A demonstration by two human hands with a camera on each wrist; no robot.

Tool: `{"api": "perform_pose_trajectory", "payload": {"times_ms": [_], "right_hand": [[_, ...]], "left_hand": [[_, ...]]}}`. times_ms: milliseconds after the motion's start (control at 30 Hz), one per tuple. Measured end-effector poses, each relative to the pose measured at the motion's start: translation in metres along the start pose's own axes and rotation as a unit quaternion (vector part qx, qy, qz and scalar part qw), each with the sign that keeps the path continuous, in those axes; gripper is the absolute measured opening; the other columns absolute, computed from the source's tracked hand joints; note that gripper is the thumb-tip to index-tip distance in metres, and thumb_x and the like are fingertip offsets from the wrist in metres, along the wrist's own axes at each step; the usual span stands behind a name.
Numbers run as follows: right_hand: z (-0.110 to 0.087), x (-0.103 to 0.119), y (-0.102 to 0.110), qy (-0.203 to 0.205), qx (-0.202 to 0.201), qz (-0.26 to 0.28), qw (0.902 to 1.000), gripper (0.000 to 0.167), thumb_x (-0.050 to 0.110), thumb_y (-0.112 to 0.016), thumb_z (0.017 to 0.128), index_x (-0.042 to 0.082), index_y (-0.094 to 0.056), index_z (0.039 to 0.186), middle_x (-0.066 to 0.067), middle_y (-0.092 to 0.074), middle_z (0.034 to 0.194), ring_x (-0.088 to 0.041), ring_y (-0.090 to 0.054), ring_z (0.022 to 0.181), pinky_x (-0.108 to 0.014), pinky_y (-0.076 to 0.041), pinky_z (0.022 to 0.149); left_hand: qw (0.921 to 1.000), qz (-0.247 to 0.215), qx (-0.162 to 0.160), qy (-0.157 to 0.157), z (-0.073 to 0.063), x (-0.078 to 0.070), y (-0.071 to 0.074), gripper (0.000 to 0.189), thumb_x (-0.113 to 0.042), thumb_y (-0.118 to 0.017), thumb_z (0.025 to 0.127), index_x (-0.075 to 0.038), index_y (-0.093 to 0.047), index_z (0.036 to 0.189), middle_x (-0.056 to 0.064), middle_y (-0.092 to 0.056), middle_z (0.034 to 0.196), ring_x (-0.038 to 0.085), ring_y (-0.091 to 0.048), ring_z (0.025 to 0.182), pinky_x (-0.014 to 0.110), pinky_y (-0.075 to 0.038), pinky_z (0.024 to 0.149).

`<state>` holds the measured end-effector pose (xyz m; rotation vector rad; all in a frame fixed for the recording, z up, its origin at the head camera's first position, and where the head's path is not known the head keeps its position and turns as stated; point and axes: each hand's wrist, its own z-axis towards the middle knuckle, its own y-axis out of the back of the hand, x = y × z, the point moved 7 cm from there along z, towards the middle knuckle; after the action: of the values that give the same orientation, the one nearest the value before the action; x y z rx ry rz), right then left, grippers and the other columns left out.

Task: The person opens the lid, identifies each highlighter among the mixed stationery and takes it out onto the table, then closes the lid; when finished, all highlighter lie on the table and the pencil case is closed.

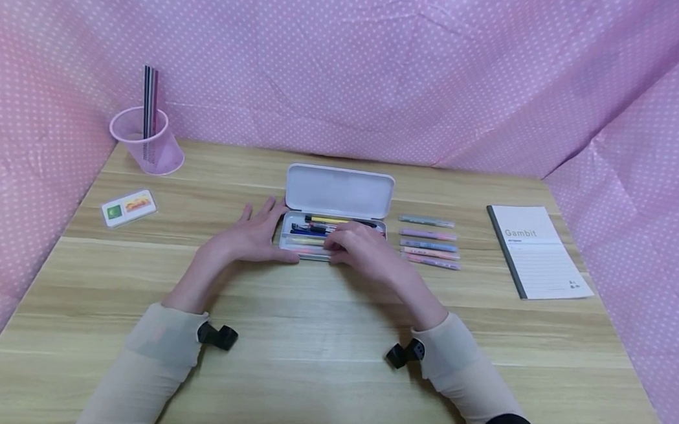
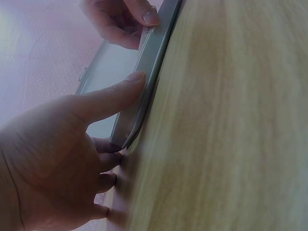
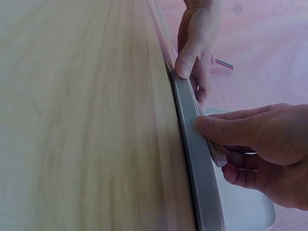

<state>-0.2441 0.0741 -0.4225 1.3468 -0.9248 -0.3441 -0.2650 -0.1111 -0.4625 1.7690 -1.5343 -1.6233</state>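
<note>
A white pencil case (image 1: pixel 341 191) lies with its lid raised, several pens (image 1: pixel 315 228) inside its tray. My left hand (image 1: pixel 256 236) rests against the case's left end with fingers spread; in the left wrist view, the thumb (image 2: pixel 118 98) touches the front wall. My right hand (image 1: pixel 366 249) is over the tray's front right part. In the right wrist view, that hand (image 3: pixel 260 144) pinches a slim pen (image 3: pixel 216 153) with a clear end, just inside the front wall (image 3: pixel 197 159). Most of this pen is hidden by the fingers and the wall.
Several pastel pens (image 1: pixel 429 245) lie in a column right of the case. A notebook (image 1: pixel 538 253) sits farther right. At the back left stands a pink mesh cup (image 1: pixel 170 156) with pencils (image 1: pixel 150 100); before it lies a small white case with coloured pictures (image 1: pixel 128 207).
</note>
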Motion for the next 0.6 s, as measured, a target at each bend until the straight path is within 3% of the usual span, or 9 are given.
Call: {"api": "perform_pose_trajectory", "payload": {"times_ms": [400,600], "right_hand": [[-0.004,-0.005,0.006,-0.008,0.0,0.02,0.9998,0.017,0.018,-0.073,0.096,0.017,-0.078,0.112,0.002,-0.074,0.112,-0.014,-0.069,0.108,-0.035,-0.057,0.1],[-0.014,-0.01,0.016,0.003,-0.022,0.022,0.9995,0.015,0.013,-0.073,0.095,0.014,-0.079,0.109,-0.001,-0.075,0.106,-0.016,-0.071,0.1,-0.036,-0.06,0.092]], "left_hand": [[1.0,0.0,0.001,0.0,0.0,0.001,0.0,0.119,-0.064,-0.077,0.081,-0.014,-0.008,0.165,0.027,-0.002,0.172,0.041,0.003,0.162,0.065,0.009,0.129],[1.0,-0.002,0.004,0.003,-0.001,0.0,0.0,0.121,-0.063,-0.077,0.081,-0.013,-0.007,0.166,0.026,0.0,0.172,0.04,0.003,0.162,0.065,0.01,0.129]]}}
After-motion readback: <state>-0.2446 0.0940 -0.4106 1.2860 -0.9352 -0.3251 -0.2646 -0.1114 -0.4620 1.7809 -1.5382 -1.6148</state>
